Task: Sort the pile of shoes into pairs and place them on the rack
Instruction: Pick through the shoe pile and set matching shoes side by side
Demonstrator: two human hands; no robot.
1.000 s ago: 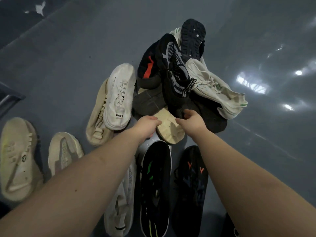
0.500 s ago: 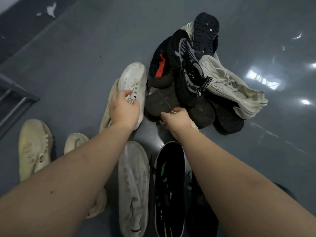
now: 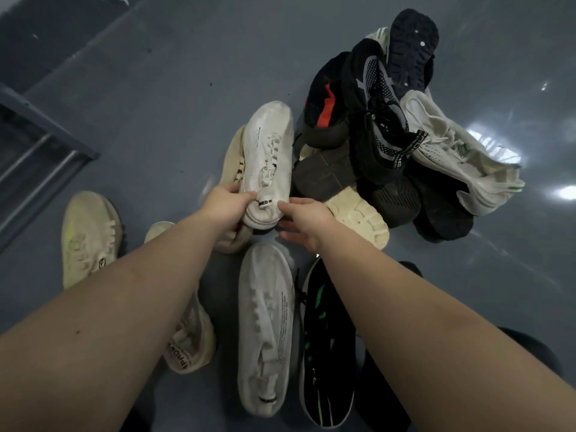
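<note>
A white laced sneaker (image 3: 269, 157) lies on a beige shoe (image 3: 233, 157) in the middle of the floor. My left hand (image 3: 224, 207) grips its heel from the left. My right hand (image 3: 304, 219) touches the heel from the right with relaxed fingers. Its matching white sneaker (image 3: 265, 325) lies just below my hands. A pile of black shoes (image 3: 367, 129) and a white knit sneaker (image 3: 461, 157) sits to the upper right, with a cream upturned sole (image 3: 358, 218) at its near edge.
Two pale yellow sneakers (image 3: 88, 238) lie at the left, one partly under my left arm. A black shoe with green marks (image 3: 324, 344) lies beside the near white sneaker. A metal rack frame (image 3: 46, 141) stands at the far left on the grey floor.
My left hand slid from the white sneaker's laces down to its heel. My right hand left the cream sole and came over to the same heel.
</note>
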